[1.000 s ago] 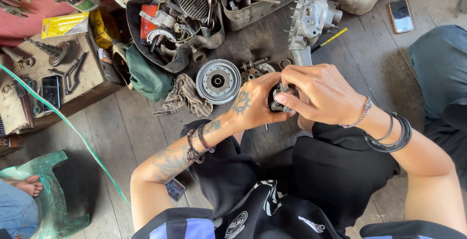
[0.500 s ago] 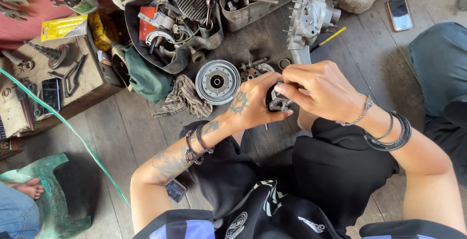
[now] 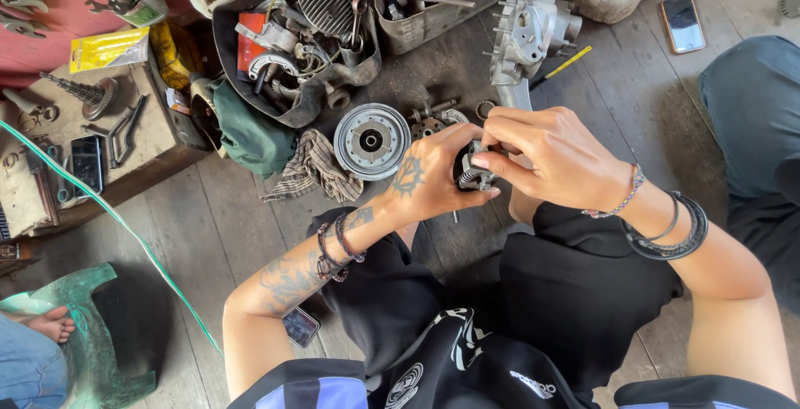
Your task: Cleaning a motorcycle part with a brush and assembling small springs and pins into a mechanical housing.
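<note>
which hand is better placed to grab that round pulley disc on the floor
Left, probably. The left hand cups the small metal part right beside the round pulley disc. The right hand pinches the part from the far side and would have to cross over it.

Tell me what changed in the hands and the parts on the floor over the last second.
Almost nothing: both the left hand and the right hand stay closed around the small dark metal part with a spring, with only slight finger shifts. The round silver pulley-like disc and checked rag stayed put.
</note>
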